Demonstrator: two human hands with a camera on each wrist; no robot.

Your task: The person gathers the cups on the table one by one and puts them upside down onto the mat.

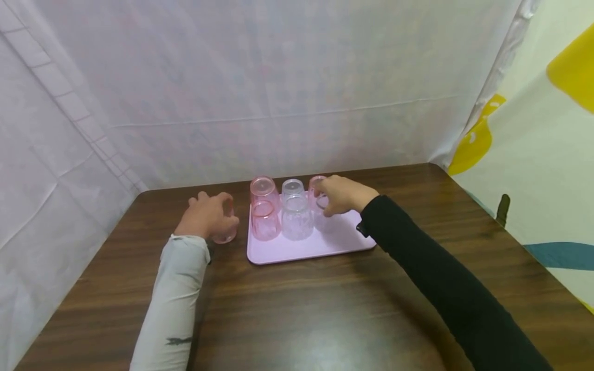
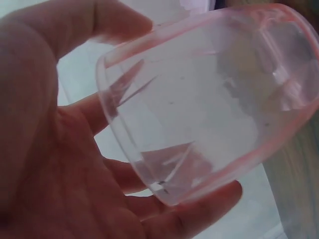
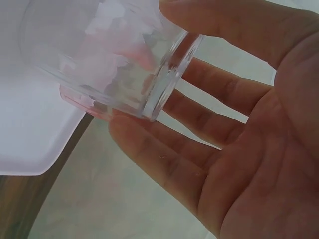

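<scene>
A pink tray lies on the brown table and carries several upturned cups, some pink and some clear. My left hand grips a pink see-through cup that stands on the table just left of the tray. The left wrist view shows that pink cup between thumb and fingers. My right hand curls round a clear cup at the tray's right side, in front of a pink one. In the right wrist view the clear cup sits between thumb and fingers, above the tray's edge.
White cloth walls close off the back and left of the table. A patterned yellow and white sheet hangs on the right. Bare wood stretches in front of the tray and to its right.
</scene>
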